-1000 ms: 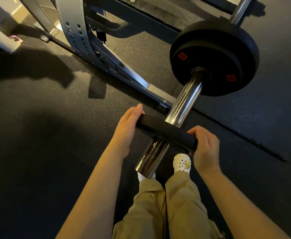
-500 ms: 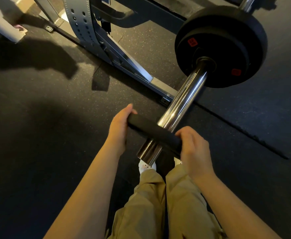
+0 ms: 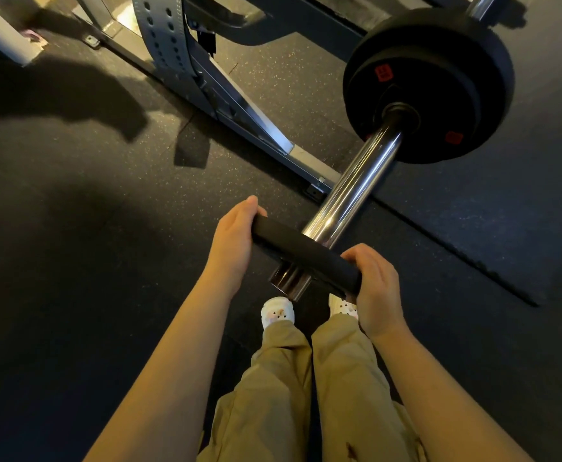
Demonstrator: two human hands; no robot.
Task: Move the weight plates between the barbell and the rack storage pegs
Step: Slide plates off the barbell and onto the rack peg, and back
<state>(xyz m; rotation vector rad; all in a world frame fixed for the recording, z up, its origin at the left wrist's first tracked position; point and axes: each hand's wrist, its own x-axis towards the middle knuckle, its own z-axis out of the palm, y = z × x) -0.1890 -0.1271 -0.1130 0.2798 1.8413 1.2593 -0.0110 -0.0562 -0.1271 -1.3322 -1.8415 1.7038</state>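
A small black weight plate (image 3: 306, 253) sits edge-on near the open end of the chrome barbell sleeve (image 3: 356, 188). My left hand (image 3: 234, 238) grips its left edge, and my right hand (image 3: 377, 288) grips its right edge with curled fingers. Only a short stub of sleeve shows on my side of the plate. Further up the sleeve, a large black weight plate (image 3: 456, 61) with red labels sits against the collar, with a smaller black plate in front of it.
The grey perforated rack upright (image 3: 163, 38) and its steel base rail (image 3: 256, 128) run across the upper left. A raised black floor mat (image 3: 472, 228) lies under the barbell at right. My feet in white clogs (image 3: 278, 311) stand just below the sleeve's end.
Both hands have slid the small plate along the sleeve toward its open end, so less of the sleeve sticks out on my side. The large plates stayed in place.
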